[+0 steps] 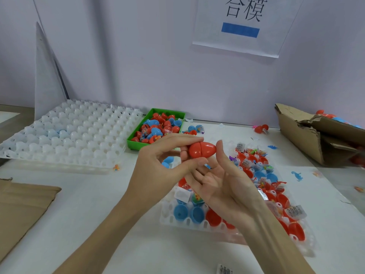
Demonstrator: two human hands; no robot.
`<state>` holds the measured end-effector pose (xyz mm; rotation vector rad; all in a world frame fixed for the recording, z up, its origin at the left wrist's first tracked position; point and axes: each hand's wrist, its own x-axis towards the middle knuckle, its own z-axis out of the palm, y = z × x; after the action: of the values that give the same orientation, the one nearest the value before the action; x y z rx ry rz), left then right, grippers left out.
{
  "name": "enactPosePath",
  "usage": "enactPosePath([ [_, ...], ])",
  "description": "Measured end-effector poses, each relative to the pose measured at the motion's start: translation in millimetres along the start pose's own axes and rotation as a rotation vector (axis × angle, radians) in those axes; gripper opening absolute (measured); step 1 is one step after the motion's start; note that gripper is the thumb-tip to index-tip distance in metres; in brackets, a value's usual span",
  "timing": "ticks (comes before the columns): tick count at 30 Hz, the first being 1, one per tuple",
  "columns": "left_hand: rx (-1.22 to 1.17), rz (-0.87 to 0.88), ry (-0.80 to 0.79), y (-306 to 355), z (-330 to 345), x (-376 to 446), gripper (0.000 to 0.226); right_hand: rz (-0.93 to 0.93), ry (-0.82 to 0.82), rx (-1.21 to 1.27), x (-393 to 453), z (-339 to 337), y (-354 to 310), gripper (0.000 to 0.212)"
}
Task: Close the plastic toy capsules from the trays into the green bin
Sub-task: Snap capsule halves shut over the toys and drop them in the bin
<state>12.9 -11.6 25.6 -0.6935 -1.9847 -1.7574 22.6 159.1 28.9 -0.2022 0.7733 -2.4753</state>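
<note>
A closed red egg-shaped capsule [201,151] is held above the table between both hands. My left hand [158,167] pinches its blunt end with fingers above and thumb below. My right hand [219,180] lies palm up beneath it, its thumb touching the pointed end. Under the hands a white tray [171,218] holds several open red and blue capsule halves with small toys and packets. The green bin [134,144], behind the hands, holds many red and blue capsules.
A large white tray [75,133] with mostly bare cells sits at the left. Torn cardboard boxes [308,135] stand at the right with capsules inside. Brown cardboard [21,202] lies at the near left. Loose capsules [260,129] and small toys are scattered near the wall.
</note>
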Motion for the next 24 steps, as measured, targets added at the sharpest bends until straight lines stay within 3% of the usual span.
enactPosePath([
  [9, 0.058, -0.039, -0.005, -1.1, -9.6, 4.2, 0.043, -0.018, 0.013, -0.223, 5.9, -6.5, 0.3, 0.055],
  [21, 0.152, -0.049, -0.033, 4.0, -10.1, 3.6, 0.041, -0.004, 0.026, -0.138, 2.7, -1.5, -1.1, 0.062],
  [24, 0.141, -0.078, -0.025, 4.0, -9.3, 2.7, 0.041, -0.019, 0.041, -0.180, -0.2, 0.4, -1.9, 0.051],
])
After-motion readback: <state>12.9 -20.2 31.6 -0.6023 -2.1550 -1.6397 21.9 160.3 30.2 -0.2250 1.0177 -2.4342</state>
